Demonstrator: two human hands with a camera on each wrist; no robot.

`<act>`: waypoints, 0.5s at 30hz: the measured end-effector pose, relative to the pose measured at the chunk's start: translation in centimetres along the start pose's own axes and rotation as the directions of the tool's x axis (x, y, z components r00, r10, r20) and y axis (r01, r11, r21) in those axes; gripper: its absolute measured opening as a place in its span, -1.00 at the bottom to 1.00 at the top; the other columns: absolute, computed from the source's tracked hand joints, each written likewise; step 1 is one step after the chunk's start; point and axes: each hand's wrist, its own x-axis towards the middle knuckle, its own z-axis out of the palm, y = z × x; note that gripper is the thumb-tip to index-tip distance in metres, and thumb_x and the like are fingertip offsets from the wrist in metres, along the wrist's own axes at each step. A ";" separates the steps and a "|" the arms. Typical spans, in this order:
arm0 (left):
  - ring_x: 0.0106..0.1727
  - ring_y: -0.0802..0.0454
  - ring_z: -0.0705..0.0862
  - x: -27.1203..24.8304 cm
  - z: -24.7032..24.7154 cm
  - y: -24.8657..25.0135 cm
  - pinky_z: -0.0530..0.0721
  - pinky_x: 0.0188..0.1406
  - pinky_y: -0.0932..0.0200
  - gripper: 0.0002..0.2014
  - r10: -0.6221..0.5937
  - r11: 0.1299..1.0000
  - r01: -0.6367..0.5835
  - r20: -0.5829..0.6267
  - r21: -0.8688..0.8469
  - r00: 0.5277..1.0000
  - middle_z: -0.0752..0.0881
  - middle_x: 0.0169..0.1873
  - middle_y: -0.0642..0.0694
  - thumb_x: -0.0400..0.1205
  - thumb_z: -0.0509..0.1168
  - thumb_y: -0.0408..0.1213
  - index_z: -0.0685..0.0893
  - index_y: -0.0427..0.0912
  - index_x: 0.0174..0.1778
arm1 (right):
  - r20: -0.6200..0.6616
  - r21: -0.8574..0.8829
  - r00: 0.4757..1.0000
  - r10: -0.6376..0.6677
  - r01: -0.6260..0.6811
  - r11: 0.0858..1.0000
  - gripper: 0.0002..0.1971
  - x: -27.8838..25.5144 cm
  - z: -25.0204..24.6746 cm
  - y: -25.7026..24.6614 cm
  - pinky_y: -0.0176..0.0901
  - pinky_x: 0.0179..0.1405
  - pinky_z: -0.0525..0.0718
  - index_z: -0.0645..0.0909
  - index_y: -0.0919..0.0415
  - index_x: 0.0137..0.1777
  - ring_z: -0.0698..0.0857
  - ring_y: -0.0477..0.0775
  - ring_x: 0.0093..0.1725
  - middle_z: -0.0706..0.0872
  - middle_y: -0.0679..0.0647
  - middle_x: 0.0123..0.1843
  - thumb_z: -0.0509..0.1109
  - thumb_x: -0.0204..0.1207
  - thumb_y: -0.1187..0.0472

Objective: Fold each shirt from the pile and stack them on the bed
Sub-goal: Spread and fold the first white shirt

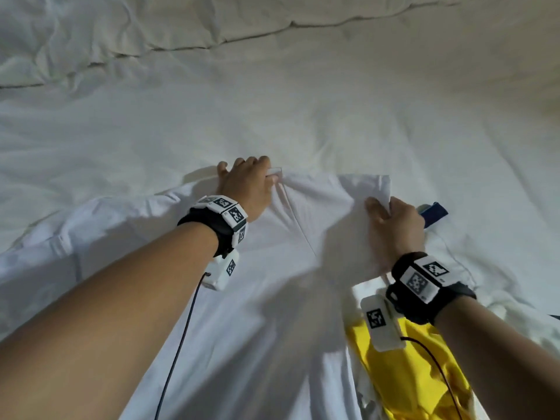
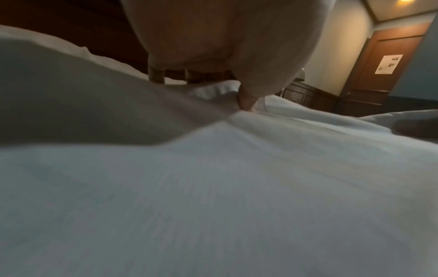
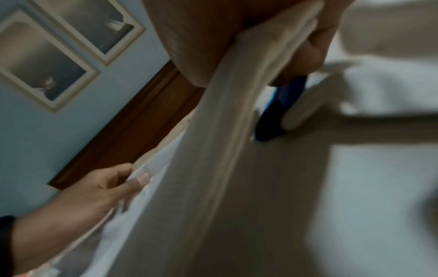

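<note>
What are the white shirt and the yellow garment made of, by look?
White shirt: thin woven fabric, matte, likely cotton or a blend; it creases sharply and bunches where the left hand and right hand grip it. Yellow garment: smoother cloth with slight sheen, possibly synthetic; not certain.

Matt cloth shirt [image 1: 272, 268] (creased)

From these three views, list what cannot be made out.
- Yellow garment: head view, cut off by the bottom edge and partly covered by the white shirt.
- Blue item: head view, mostly behind the right hand; kind unclear.
- Left hand fingertips: left wrist view, blurred and dim, hidden by cloth.
- Framed pictures: right wrist view, too blurred.
</note>
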 end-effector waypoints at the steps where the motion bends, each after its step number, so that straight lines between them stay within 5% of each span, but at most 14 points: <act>1: 0.31 -0.24 0.57 0.0 0.3 0.3 0.31 0.45 -0.29 -0.79 0.009 1.000 -0.009 0.011 0.015 1.000 0.68 0.18 -0.12 0.81 0.14 -0.07 0.55 -0.10 0.23 | 0.010 -0.040 1.000 0.029 -0.029 0.999 -0.59 0.4 -0.4 0.7 0.05 -0.18 0.57 0.52 0.27 -0.21 0.61 0.33 -0.21 0.62 0.17 -0.29 0.27 0.72 -0.07; 8: 0.34 -0.24 0.50 0.5 2.6 1.2 0.34 0.36 -0.26 -0.75 -0.011 0.992 0.010 0.007 0.128 1.000 0.66 0.22 -0.12 0.81 0.16 -0.01 0.55 -0.07 0.26 | -0.012 -0.238 1.000 0.016 -0.018 0.971 -0.60 1.3 -0.5 2.9 0.10 -0.13 0.44 0.45 0.23 -0.10 0.47 0.30 -0.12 0.59 0.28 -0.13 0.15 0.79 -0.11; 11: 0.34 -0.28 0.50 0.0 2.2 1.6 0.34 0.45 -0.39 -0.75 -0.014 0.985 0.025 -0.064 0.169 0.998 0.61 0.23 -0.19 0.79 0.19 -0.03 0.57 -0.09 0.26 | -0.083 -0.304 0.996 -0.029 0.002 0.953 -0.70 0.7 0.0 2.5 0.12 -0.13 0.47 0.46 0.19 0.14 0.57 0.40 -0.07 0.64 0.33 0.08 0.20 0.76 -0.08; 13: 0.35 -0.31 0.49 -1.1 1.4 2.6 0.38 0.43 -0.45 -0.73 0.011 0.991 0.014 -0.187 0.132 0.982 0.56 0.26 -0.23 0.74 0.24 -0.08 0.58 -0.12 0.28 | -0.151 -0.329 0.981 -0.123 0.068 0.942 -0.55 -0.3 0.5 2.1 0.22 0.05 0.53 0.38 0.21 0.45 0.61 0.47 0.23 0.53 0.32 0.38 0.31 0.70 -0.02; 15: 0.32 -0.29 0.50 -3.3 1.2 3.6 0.46 0.29 -0.35 -0.69 0.078 0.992 -0.049 -0.265 0.113 0.961 0.56 0.28 -0.21 0.68 0.27 -0.13 0.59 -0.12 0.31 | -0.115 -0.434 0.956 -0.272 0.198 0.879 -0.35 -1.9 1.3 1.4 0.28 0.47 0.41 0.19 0.20 0.67 0.36 0.39 0.59 0.29 0.28 0.68 0.29 0.68 -0.05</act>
